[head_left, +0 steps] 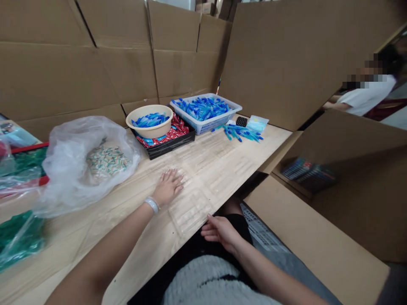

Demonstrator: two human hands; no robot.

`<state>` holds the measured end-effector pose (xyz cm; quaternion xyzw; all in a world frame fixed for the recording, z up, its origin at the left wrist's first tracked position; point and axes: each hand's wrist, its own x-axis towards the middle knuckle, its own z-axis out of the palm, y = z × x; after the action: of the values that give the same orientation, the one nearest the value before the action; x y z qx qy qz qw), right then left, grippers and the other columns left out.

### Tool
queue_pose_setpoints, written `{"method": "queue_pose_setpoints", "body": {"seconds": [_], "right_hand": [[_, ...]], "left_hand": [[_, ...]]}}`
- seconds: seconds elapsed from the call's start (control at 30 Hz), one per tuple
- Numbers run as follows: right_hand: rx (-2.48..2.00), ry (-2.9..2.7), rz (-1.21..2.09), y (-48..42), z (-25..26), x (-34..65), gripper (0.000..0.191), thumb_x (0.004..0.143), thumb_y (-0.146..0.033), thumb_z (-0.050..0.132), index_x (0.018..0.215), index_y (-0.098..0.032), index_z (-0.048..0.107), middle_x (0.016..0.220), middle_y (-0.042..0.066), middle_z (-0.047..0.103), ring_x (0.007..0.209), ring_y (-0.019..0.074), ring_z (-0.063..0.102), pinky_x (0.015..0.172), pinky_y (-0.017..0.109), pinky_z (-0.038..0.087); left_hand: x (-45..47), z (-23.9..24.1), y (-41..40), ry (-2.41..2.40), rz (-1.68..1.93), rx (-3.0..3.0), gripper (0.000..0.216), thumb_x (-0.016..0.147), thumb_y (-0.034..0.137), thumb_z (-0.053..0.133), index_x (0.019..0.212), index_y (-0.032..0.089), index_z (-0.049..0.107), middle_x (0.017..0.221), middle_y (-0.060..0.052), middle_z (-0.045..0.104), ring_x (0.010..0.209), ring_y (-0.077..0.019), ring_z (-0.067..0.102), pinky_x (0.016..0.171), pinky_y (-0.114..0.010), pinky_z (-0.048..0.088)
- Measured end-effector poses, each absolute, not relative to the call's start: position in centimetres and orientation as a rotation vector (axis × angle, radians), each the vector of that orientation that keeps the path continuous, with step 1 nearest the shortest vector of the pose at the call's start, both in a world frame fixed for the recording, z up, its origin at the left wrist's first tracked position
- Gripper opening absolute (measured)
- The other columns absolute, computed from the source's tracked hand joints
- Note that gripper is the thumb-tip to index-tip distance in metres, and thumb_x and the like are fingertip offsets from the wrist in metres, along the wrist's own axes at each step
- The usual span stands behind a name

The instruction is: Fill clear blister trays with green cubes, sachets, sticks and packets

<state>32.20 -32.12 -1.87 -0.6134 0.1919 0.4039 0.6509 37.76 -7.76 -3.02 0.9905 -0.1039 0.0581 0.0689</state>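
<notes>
My left hand (168, 187) lies flat on the wooden table (127, 220), fingers stretched out, touching the far end of a clear plastic blister tray (190, 209). My right hand (219, 231) is at the table's near edge with loosely curled fingers, its thumb at the tray's near corner. More clear trays (222, 163) lie in a row across the table beyond it. A white band is on my left wrist.
A clear bag (79, 165) of small pieces sits at left. Behind are a beige bowl (149, 120) of blue items on a black tray (168, 142) and a white basket (206, 110) of blue items, loose ones (243, 132) beside it. Cardboard walls surround; an open box (318, 203) at right. Another person sits far right.
</notes>
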Motion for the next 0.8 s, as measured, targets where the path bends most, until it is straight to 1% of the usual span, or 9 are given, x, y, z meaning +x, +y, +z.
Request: {"method": "queue_pose_setpoints", "body": {"seconds": [0.1,0.17,0.27,0.33,0.37,0.43,0.53,0.67,0.8], "right_hand": [[-1.692,0.339,0.922,-31.9,-2.6,32.6,0.034,0.079,-0.046,0.042,0.066,-0.015,0.046,0.046,0.002,0.056,0.036,0.0125,0.055,0.03,0.017,0.036],[-1.87,0.251,0.883,-31.9,-2.9,32.7,0.034,0.08,-0.044,0.038,0.061,-0.016,0.044,0.038,0.0,0.051,0.031,0.0112,0.05,0.026,0.016,0.03],[-2.078,0.147,0.791,-32.6,-2.4,32.3,0.037,0.082,-0.044,0.034,0.058,-0.017,0.043,0.036,-0.002,0.048,0.03,0.0106,0.047,0.028,0.018,0.031],[-2.235,-0.055,0.639,-33.2,-1.5,32.4,0.038,0.081,-0.046,0.034,0.059,-0.018,0.046,0.039,-0.001,0.05,0.034,0.0115,0.049,0.035,0.021,0.038],[-2.305,-0.218,0.534,-33.3,-1.0,32.5,0.037,0.081,-0.046,0.036,0.061,-0.018,0.049,0.043,0.0,0.052,0.039,0.0123,0.051,0.041,0.023,0.041],[-2.361,-0.58,0.338,-32.5,0.1,32.9,0.032,0.081,-0.044,0.039,0.07,-0.018,0.055,0.058,0.004,0.059,0.053,0.0151,0.057,0.054,0.026,0.046],[-2.243,-1.135,0.167,-28.1,0.7,33.5,0.027,0.081,-0.035,0.042,0.093,-0.017,0.057,0.09,0.01,0.062,0.084,0.0199,0.057,0.075,0.033,0.047],[-2.056,-1.694,0.117,-19.6,0.0,34.6,0.037,0.079,-0.032,0.047,0.113,-0.017,0.051,0.114,0.012,0.052,0.106,0.0236,0.045,0.09,0.041,0.039],[-2.036,-1.811,0.135,-14.0,-0.6,36.1,0.04,0.079,-0.034,0.047,0.115,-0.015,0.05,0.115,0.014,0.051,0.107,0.0251,0.043,0.091,0.043,0.037]], "left_hand": [[39.2,-2.3,-9.3,-0.276,0.206,2.948,0.046,0.085,0.043,0.031,0.124,0.023,0.042,0.137,-0.011,0.029,0.127,-0.0253,0.02,0.102,-0.045,0.015],[38.9,-1.1,-9.5,-0.232,0.251,2.922,0.046,0.084,0.043,0.035,0.124,0.021,0.042,0.137,-0.011,0.029,0.127,-0.0249,0.019,0.102,-0.045,0.015],[34.5,1.1,-6.6,-0.117,0.338,2.873,0.049,0.083,0.043,0.037,0.126,0.018,0.038,0.136,-0.012,0.029,0.126,-0.0236,0.023,0.102,-0.042,0.019],[28.6,1.9,-3.6,0.047,0.293,2.856,0.047,0.084,0.043,0.035,0.122,0.016,0.042,0.129,-0.012,0.041,0.117,-0.0211,0.037,0.098,-0.037,0.029],[25.2,2.0,-2.3,0.222,0.233,2.86,0.045,0.084,0.042,0.033,0.118,0.014,0.047,0.119,-0.012,0.05,0.11,-0.0203,0.044,0.094,-0.035,0.034],[18.6,1.5,-1.0,0.57,0.077,2.901,0.044,0.082,0.042,0.036,0.109,0.013,0.054,0.111,-0.014,0.054,0.105,-0.0239,0.048,0.09,-0.038,0.037],[12.8,-0.2,-1.6,0.806,-0.024,2.957,0.044,0.079,0.035,0.042,0.12,0.019,0.046,0.127,-0.013,0.043,0.117,-0.0309,0.035,0.094,-0.052,0.027],[13.5,-1.4,-3.4,0.476,-0.074,2.93,0.05,0.078,0.023,0.041,0.127,0.029,0.035,0.136,-0.006,0.032,0.126,-0.0256,0.024,0.1,-0.053,0.014],[17.0,-0.7,-3.0,0.282,-0.053,2.83,0.059,0.072,0.02,0.047,0.127,0.032,0.033,0.139,-0.005,0.026,0.128,-0.0247,0.018,0.102,-0.051,0.014]]}}
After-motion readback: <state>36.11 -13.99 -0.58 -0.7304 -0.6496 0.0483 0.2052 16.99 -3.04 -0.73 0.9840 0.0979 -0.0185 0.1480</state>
